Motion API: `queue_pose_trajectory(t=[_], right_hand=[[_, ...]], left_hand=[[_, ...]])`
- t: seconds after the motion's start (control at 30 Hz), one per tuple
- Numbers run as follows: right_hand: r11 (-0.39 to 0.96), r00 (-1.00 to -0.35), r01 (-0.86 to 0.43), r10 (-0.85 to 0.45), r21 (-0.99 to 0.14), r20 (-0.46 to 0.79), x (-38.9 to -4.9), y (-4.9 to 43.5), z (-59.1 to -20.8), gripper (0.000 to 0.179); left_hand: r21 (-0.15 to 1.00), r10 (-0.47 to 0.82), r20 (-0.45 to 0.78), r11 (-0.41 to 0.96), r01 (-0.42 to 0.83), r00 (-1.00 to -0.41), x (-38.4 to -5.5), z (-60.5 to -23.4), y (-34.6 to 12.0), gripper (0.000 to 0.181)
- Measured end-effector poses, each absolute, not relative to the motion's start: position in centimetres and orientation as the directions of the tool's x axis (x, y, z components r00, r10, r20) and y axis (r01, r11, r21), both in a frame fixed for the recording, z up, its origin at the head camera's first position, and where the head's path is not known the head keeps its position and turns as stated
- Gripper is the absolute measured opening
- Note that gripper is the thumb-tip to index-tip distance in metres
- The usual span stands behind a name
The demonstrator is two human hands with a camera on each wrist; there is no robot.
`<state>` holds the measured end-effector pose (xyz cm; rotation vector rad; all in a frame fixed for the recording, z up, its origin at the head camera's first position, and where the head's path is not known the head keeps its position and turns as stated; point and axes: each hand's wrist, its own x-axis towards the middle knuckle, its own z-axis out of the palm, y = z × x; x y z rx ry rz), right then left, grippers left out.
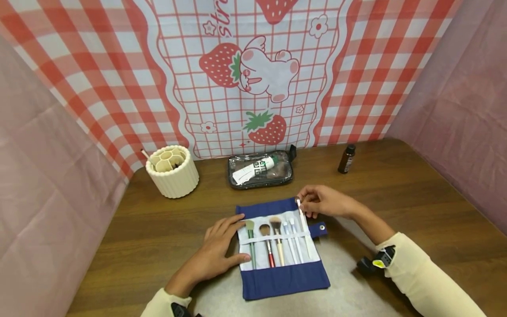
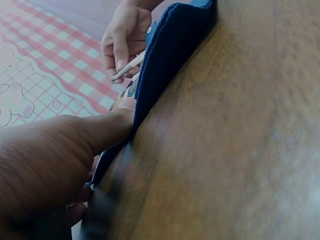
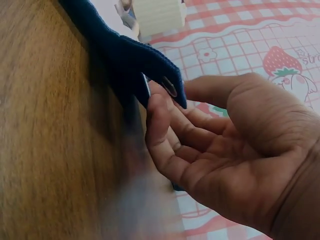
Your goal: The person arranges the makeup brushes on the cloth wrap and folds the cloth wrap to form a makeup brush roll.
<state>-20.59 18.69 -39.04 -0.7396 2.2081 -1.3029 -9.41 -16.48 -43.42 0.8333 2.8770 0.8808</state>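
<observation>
A navy makeup brush roll lies unrolled on the table, its white lining holding several brushes under a strap. Among them are a green-handled brush, a red-handled brush and a gold-handled brush. At the right edge, my right hand pinches the upper end of a slim white brush, whose lower part is under the strap. The left wrist view also shows this brush between the fingers. My left hand rests along the roll's left edge, thumb and fingers extended onto it.
Behind the roll lies a clear zip pouch with a white tube inside. A cream ribbed organizer stands at the back left, a small dark bottle at the back right. The roll's snap tab sticks out rightward.
</observation>
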Motion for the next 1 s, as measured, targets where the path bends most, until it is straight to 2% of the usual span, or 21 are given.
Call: queue_pose_trajectory(t=[0.4,0.57,0.73,0.83,0.93,1.0], right_hand=[[0.516,-0.6,-0.544,-0.791,-0.661,-0.123,-19.6,19.0,-38.6,0.01],[0.542,-0.607,-0.631,-0.791,-0.555,-0.083,-19.1,19.0,-38.0,0.01],[0.599,-0.675,-0.661,-0.738,-0.452,0.011,-18.0,18.4,-37.6,0.016],[0.593,-0.689,-0.664,-0.722,-0.456,0.064,-16.5,17.5,-37.3,0.018],[0.527,-0.651,-0.685,-0.752,-0.503,0.1,-14.4,16.4,-37.0,0.018],[0.461,-0.604,-0.708,-0.788,-0.534,0.121,-12.8,15.5,-37.0,0.018]], left_hand=[[0.53,0.491,0.132,0.699,0.48,-0.861,-9.4,-43.4,-16.5,0.085],[0.533,0.494,0.142,0.692,0.487,-0.858,-9.4,-43.5,-16.5,0.085],[0.534,0.497,0.132,0.693,0.484,-0.858,-9.5,-43.4,-16.4,0.086],[0.545,0.502,0.112,0.69,0.476,-0.857,-9.5,-43.1,-16.5,0.085],[0.58,0.505,0.112,0.666,0.469,-0.856,-9.7,-42.5,-16.7,0.076],[0.6,0.507,0.131,0.643,0.476,-0.852,-9.9,-41.9,-16.8,0.067]])
